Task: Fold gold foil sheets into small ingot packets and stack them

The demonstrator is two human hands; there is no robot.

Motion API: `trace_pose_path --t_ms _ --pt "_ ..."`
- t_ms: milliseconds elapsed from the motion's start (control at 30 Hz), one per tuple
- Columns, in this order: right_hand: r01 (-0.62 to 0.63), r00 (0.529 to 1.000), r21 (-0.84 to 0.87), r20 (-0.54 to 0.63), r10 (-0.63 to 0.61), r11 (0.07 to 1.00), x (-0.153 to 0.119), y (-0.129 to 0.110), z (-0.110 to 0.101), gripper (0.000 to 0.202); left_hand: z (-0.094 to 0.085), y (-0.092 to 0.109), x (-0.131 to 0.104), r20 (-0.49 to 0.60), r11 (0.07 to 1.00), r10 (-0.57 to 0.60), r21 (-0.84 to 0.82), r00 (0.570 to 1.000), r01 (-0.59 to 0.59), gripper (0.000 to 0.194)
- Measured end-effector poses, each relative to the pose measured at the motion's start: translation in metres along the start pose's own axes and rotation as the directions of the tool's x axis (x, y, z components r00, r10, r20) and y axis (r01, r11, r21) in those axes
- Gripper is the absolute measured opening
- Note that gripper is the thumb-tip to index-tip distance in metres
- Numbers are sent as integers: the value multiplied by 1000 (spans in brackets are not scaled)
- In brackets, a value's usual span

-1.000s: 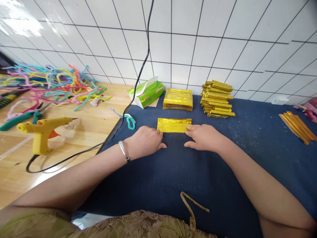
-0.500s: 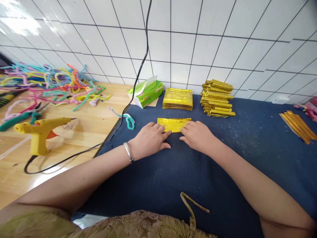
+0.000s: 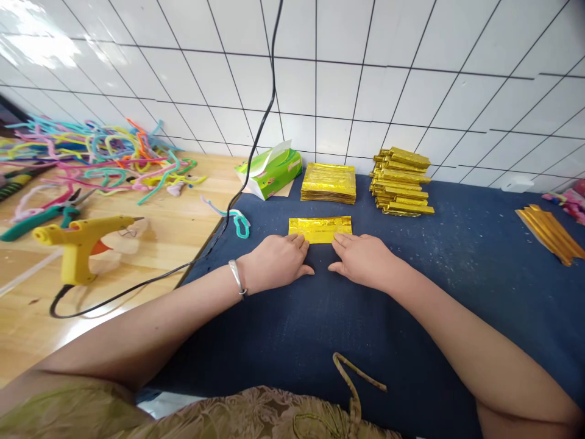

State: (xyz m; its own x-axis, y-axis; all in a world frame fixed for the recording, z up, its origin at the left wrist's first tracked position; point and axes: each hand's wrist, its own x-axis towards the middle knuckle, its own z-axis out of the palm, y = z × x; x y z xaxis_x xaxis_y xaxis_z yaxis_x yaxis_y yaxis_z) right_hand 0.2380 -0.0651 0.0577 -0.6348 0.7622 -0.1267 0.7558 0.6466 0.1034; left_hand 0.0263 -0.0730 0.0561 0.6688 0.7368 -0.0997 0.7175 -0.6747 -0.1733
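A shiny gold foil paper sheet (image 3: 319, 227), partly folded along its length, lies flat on the dark blue cloth (image 3: 301, 329). My left hand (image 3: 280, 261), with a silver bracelet at the wrist, rests its fingertips on the sheet's near left corner. On the near right corner press the fingers of my right hand (image 3: 361, 259). Both hands lie flat, thumbs stretched inward over the cloth. Behind the sheet stands a neat stack of gold paper (image 3: 328, 183). To its right is a pile of narrow folded gold strips (image 3: 402, 183).
A green tissue pack (image 3: 273, 172) sits near the tiled wall. On the wooden table at left are a yellow glue gun (image 3: 77, 247), green-handled pliers (image 3: 39, 221) and tangled pipe cleaners (image 3: 105, 152). A black cable (image 3: 261, 122) hangs down. Orange-gold strips (image 3: 551, 235) lie far right.
My fingers have slid back toward me, down to the sheet's near edge, so more of its surface shows. The stacks have stayed in place.
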Motion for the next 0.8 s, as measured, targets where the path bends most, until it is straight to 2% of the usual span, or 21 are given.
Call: trace_pose_path --t_ms 133,300,633,800 --pt "-50 997 -47 60 52 998 -3 6 -11 45 -5 3 -2 28 997 -70 21 997 69 55" --pt "-137 977 -88 151 149 987 -4 12 -15 42 -4 5 -4 20 996 -85 40 996 84 55" --pt "-173 963 -104 190 190 980 -4 7 -25 38 -3 10 -5 3 993 -107 47 994 106 56" --pt "-156 970 -109 171 173 982 -3 5 -22 39 -1 12 -8 18 989 -139 61 990 137 55"
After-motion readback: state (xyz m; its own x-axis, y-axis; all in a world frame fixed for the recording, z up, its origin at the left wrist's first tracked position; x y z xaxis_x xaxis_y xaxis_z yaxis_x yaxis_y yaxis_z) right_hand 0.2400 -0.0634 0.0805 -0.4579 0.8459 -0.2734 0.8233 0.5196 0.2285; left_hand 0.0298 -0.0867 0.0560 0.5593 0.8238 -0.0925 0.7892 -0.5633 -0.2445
